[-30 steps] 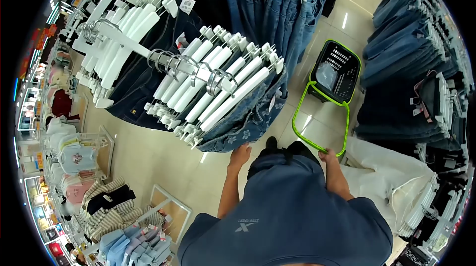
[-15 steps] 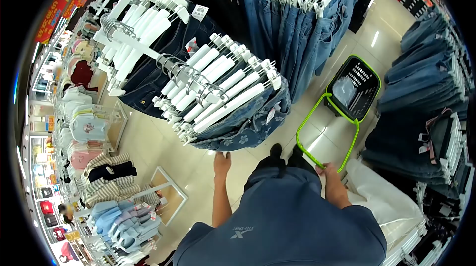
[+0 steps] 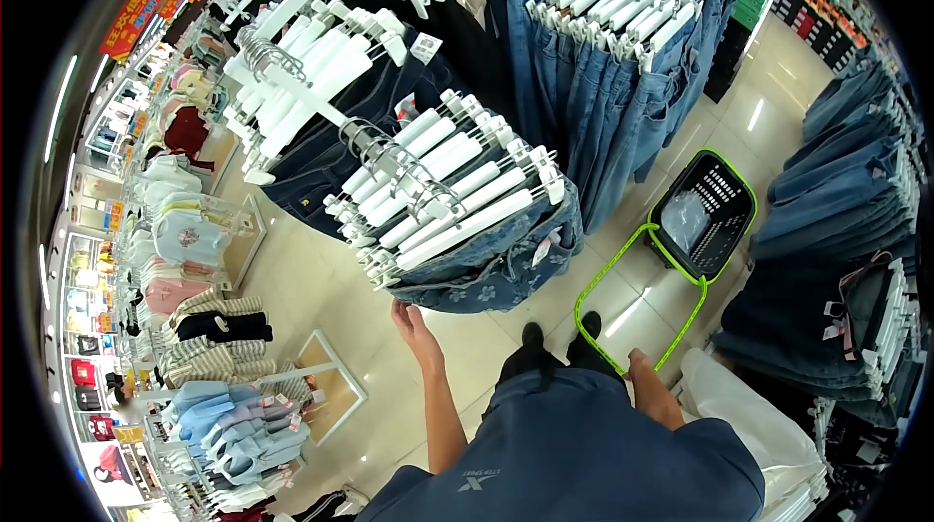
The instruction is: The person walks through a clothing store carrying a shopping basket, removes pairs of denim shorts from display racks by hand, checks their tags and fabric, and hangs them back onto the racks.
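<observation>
My left hand [image 3: 418, 335] reaches up at the lower edge of the hanging jeans [image 3: 477, 296], its fingers stretched out and holding nothing. Whether the fingertips touch the denim, I cannot tell. The nearest pair is blue with a pale flower pattern and hangs from white clip hangers [image 3: 467, 230] on a metal rack arm. Low on the right, my right hand [image 3: 642, 371] is closed around the bright green handle [image 3: 581, 313] of a black shopping basket [image 3: 725, 220]. A clear plastic bag [image 3: 684, 218] lies inside the basket, which rests on the floor.
More blue jeans [image 3: 603, 104] hang behind the near rack. Folded-over jeans [image 3: 827, 201] line the right side, with a white cover [image 3: 744, 415] below them. Children's clothes [image 3: 219, 415] hang at the left beside a low white-framed stand [image 3: 331, 391]. Pale floor tiles [image 3: 399, 396] lie between.
My left hand has moved left and its fingers have stretched out toward the jeans. The view has shifted, so the racks sit further right and lower. My right hand keeps the basket handle.
</observation>
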A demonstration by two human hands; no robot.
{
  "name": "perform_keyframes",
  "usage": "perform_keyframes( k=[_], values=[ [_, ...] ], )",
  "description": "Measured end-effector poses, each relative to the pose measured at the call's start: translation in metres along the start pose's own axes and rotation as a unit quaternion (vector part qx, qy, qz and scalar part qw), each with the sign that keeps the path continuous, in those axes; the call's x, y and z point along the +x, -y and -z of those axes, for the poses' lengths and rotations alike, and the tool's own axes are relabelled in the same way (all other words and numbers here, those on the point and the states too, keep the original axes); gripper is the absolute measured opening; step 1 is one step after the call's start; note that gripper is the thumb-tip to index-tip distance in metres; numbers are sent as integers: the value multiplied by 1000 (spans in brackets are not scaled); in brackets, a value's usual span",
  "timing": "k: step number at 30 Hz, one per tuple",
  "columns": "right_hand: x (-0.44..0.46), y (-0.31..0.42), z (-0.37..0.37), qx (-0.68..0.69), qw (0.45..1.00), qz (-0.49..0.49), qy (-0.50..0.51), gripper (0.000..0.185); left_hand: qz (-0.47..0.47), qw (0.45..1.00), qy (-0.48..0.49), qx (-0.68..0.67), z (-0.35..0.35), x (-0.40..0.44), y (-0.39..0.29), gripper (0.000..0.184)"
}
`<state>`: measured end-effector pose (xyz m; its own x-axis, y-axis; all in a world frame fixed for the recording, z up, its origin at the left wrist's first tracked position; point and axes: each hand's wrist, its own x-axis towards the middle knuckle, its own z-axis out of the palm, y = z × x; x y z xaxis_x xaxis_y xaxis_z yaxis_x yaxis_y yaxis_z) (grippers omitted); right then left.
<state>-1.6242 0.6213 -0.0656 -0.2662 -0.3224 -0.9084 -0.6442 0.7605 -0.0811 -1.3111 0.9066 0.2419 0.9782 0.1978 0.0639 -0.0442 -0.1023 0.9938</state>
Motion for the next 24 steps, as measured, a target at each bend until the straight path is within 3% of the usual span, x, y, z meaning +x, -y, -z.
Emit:
perform_keyframes(
  k=[5, 7, 9, 10, 14, 17, 21, 24],
  values=[
    [1, 35, -28, 124, 950, 193, 213, 29, -10, 997, 63, 46, -2, 18, -8, 31],
    [-81, 73, -35, 122, 918, 294, 237, 32, -30, 997, 73, 17, -8, 21, -25, 24],
    [-135, 110, -53, 134, 863, 430, 228, 31, -31, 992, 113, 39, 3, 25, -20, 21],
    [-210, 128, -51, 127, 834, 500, 194, 28, -35, 990, 132, 47, 7, 28, -11, 20],
    [-307, 179, -70, 150, 716, 663, 161, 54, -23, 983, 181, 7, 16, 27, 5, 19],
    [-332, 192, -86, 98, 692, 687, 200, 69, -23, 981, 194, -16, 18, 27, 2, 24],
    [-348, 181, -97, 41, 752, 623, 211, 85, -72, 979, 190, -3, 23, 30, -1, 34],
    [-326, 182, -108, 57, 749, 620, 229, 77, -100, 975, 197, -8, 27, 27, -10, 30]
  ],
)
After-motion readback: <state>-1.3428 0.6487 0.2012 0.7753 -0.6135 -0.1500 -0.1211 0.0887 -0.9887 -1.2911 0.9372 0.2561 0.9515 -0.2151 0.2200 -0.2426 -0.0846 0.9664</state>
